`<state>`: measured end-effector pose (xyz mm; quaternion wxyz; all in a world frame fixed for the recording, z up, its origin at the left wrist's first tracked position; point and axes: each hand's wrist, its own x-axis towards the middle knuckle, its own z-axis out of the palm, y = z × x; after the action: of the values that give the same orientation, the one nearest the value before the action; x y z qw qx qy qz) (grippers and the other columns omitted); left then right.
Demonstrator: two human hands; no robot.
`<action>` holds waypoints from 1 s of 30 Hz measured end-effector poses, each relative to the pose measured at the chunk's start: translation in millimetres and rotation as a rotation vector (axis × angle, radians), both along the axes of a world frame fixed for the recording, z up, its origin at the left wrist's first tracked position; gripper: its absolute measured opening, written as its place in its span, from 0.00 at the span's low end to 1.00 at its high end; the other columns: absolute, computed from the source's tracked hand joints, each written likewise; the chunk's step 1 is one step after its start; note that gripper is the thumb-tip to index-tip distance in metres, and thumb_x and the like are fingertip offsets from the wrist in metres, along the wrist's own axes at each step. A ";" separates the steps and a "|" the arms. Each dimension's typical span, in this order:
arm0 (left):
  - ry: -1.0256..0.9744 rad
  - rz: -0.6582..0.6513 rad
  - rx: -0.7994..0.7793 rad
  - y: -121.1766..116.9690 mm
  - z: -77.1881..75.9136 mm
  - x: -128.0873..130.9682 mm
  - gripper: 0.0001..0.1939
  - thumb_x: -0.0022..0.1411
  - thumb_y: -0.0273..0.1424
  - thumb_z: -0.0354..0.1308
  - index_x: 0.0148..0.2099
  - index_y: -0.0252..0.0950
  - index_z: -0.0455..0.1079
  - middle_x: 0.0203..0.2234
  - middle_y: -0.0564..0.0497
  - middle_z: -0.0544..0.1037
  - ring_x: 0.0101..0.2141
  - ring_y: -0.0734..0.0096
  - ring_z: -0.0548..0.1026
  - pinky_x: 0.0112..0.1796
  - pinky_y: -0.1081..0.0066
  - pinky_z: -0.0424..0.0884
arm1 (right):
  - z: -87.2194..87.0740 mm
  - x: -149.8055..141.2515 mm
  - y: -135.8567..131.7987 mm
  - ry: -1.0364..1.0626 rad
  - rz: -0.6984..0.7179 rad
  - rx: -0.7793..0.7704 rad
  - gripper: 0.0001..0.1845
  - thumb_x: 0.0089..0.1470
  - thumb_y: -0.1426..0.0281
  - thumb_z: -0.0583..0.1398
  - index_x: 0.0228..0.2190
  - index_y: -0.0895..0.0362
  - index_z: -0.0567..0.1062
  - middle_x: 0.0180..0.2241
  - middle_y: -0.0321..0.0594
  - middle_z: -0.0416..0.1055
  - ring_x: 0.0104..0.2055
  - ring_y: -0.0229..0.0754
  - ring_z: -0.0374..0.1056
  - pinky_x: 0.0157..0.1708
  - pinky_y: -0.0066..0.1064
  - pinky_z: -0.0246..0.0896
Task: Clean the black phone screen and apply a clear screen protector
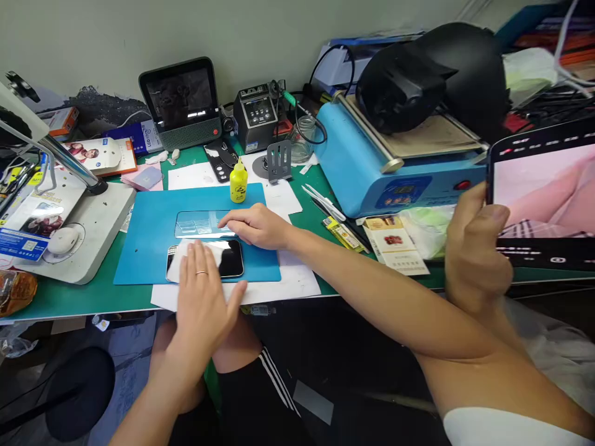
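My left hand (202, 291), a ring on one finger, lies with straight fingers and thumb apart on a white wipe (176, 263). Under the wipe is a smartphone (231, 260), its dark glossy screen partly covered. My right hand (258, 228) reaches in from the right over the end of a clear glass panel (198, 224). Its index finger is stretched out onto the panel; the other fingers are partly curled and partly hidden. Phone and panel lie on a blue mat (134, 248). A yellow bottle (238, 184) stands behind my right hand.
At right a person's hand (481, 260) holds up a phone (543, 192). Behind are a blue heating machine (353, 161) with a black visor (418, 80) on top, a soldering station (255, 118) and a smart display (181, 102). A lamp base (106, 217) stands left.
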<state>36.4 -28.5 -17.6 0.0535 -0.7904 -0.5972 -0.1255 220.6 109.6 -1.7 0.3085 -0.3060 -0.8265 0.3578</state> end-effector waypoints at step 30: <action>0.069 -0.091 -0.014 10.7 2.0 13.9 0.47 0.76 0.56 0.34 0.72 0.15 0.57 0.71 0.23 0.58 0.72 0.36 0.57 0.67 0.42 0.60 | -3.8 9.0 9.6 0.083 0.153 -0.082 0.27 0.67 0.57 0.49 0.41 0.63 0.81 0.18 0.31 0.64 0.27 0.38 0.64 0.34 0.31 0.59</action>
<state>50.3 -17.8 -15.6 0.0631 -0.8209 -0.5594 -0.0962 229.7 119.2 -5.5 0.3013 -0.2394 -0.8186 0.4264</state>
